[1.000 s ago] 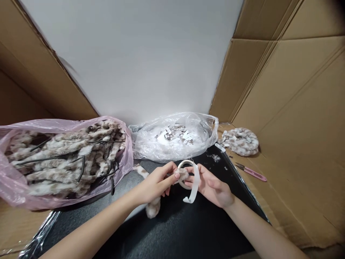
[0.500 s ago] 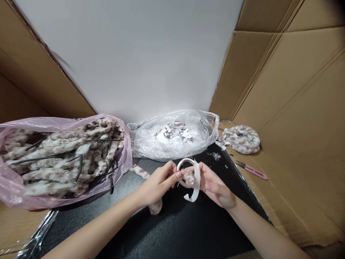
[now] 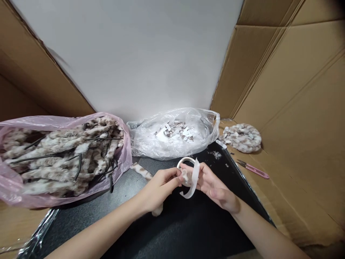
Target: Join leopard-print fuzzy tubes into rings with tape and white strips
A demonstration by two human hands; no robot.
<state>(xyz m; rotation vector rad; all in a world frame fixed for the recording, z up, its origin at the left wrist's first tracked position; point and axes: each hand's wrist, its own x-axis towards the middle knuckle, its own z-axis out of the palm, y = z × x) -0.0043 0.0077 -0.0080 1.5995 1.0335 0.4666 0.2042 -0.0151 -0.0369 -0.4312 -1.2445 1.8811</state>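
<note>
Your left hand point(image 3: 159, 187) pinches the furry strip's end point(image 3: 185, 175) against the tape roll point(image 3: 185, 169) gripped by your right hand point(image 3: 212, 185) above the black mat point(image 3: 188, 230); dangling liner point(image 3: 192, 183) may restick and snag fur

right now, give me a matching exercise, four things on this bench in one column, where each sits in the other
Things:
1. pink bag of furry strips
2. clear bag of paper scraps
3. pink snips
4. tape roll

Places:
a. on the cardboard at the right
b. between the left hand and right hand
c. far left
d. back middle, by the white wall

Pairs: 1-c, 2-d, 3-a, 4-b
</note>
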